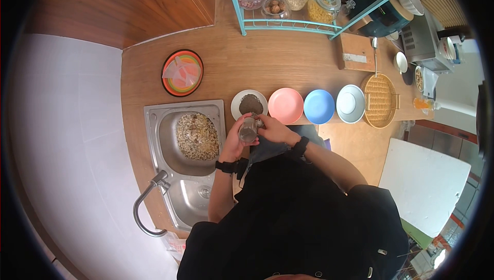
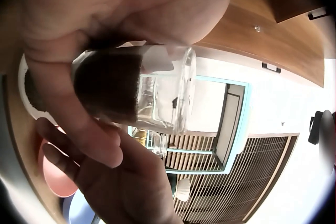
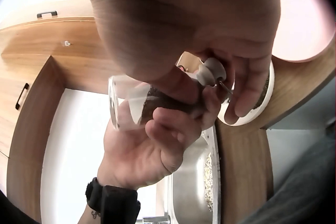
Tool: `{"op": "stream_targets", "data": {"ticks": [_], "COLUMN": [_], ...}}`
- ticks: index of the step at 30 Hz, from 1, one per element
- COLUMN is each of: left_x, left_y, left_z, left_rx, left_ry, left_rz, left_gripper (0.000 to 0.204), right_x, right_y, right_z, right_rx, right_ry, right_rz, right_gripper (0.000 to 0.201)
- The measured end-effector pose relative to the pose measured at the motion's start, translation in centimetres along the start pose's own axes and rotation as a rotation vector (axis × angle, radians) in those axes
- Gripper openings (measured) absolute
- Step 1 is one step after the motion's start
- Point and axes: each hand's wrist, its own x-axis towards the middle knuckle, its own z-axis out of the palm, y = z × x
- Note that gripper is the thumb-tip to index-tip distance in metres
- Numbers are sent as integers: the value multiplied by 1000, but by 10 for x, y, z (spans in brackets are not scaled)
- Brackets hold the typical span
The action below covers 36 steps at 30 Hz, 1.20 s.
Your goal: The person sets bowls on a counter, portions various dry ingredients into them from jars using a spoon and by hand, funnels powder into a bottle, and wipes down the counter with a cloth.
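My left hand (image 1: 234,143) holds a small clear glass jar (image 2: 113,85) with dark, fine-grained contents. The jar is tipped, its stopper end low toward a white plate (image 1: 235,109) and its clear base up; the contents sit toward the stopper end. My right hand (image 1: 278,132) is at the lower end, fingers curled about a pale stopper (image 3: 212,71) with a metal wire. In the right wrist view, left fingers (image 3: 168,121) wrap the jar from below. On the plate, just beyond both hands, lies a heap of dark grains (image 1: 251,103).
Right of the plate stand a pink bowl (image 1: 286,106), a blue bowl (image 1: 319,106), a pale bowl (image 1: 351,104) and a wicker basket (image 1: 380,100). Left is a steel sink (image 1: 159,125) with mixed grains (image 1: 198,137) and a faucet (image 1: 141,205). A turquoise rack (image 1: 288,25) bears jars behind.
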Motion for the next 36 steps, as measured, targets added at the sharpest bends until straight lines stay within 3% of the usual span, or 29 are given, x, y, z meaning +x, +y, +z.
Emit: {"op": "stream_targets", "data": {"ticks": [9,15,36], "left_x": [8,11,8], "left_y": [12,13,12], "left_z": [9,8,12], "left_rx": [39,70,48], "left_ry": [-29,-46,-30], "left_rz": [50,54,83], "left_gripper": [46,47,48], "right_x": [4,9,7], "right_y": [-18,0,5], "right_z": [-12,-4,-4], "right_rx": [212,268,325], "right_ry": [20,47,33], "right_rz": [66,15,-3], "right_gripper": [54,53,58]}}
